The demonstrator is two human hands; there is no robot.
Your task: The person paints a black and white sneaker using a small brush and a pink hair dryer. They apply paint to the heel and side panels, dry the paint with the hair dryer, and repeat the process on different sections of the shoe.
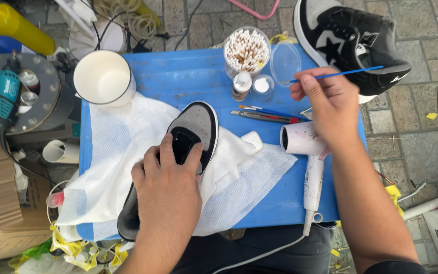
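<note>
From where I stand, everything sits around the blue board (188,76) across the person's lap. The left hand (171,177) presses down on a grey-and-black sneaker (196,124), fingers curled over its tongue and collar, gripping it firmly; the shoe lies on a white cloth (112,152) spread over the board's near left part, toe pointing toward the far edge. The right hand (330,101) hovers above the board's right edge, pinching a thin blue paintbrush (351,72) between thumb and fingers. Just below that hand a white hairdryer (307,152) lies on the board. At the far edge stand a clear jar of cotton swabs (247,50) and a small white bottle (241,85); a white paper cup (102,78) sits at the far left corner. A second black-and-grey sneaker (351,40) rests beyond the board's far right corner.
</note>
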